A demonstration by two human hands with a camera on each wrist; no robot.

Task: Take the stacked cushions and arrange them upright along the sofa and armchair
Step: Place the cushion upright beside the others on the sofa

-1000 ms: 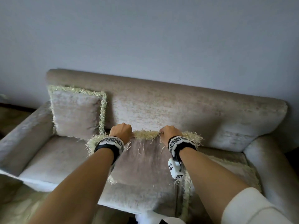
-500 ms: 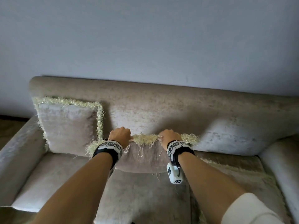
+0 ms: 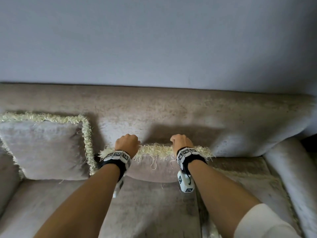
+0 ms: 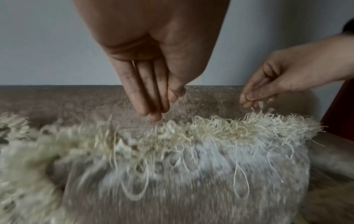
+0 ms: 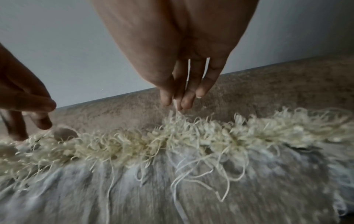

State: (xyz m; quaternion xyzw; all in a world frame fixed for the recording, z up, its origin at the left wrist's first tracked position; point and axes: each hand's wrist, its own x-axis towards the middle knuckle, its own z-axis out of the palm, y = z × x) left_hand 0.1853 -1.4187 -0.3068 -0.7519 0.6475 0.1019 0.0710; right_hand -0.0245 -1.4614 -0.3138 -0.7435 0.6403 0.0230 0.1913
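A grey-beige cushion (image 3: 154,169) with a cream fringe stands upright against the sofa backrest (image 3: 171,109), mid-sofa. Both hands are at its top edge. My left hand (image 3: 127,143) hovers just over the fringe; the left wrist view shows its fingers (image 4: 145,97) straight and holding nothing. My right hand (image 3: 180,142) has thumb and fingertips (image 5: 186,101) together on a tuft of fringe that rises to them. A second matching cushion (image 3: 42,148) stands upright at the sofa's left end. A third cushion (image 3: 248,182) lies flat on the right seat.
The sofa's right armrest (image 3: 291,169) curves down beside the flat cushion. A plain grey wall (image 3: 154,40) rises behind the backrest. Bare seat (image 3: 145,203) lies in front of the middle cushion, under my forearms.
The middle cushion has gone from hanging tilted over the seat to standing against the backrest. My left hand has let go of the fringe; the view has moved closer.
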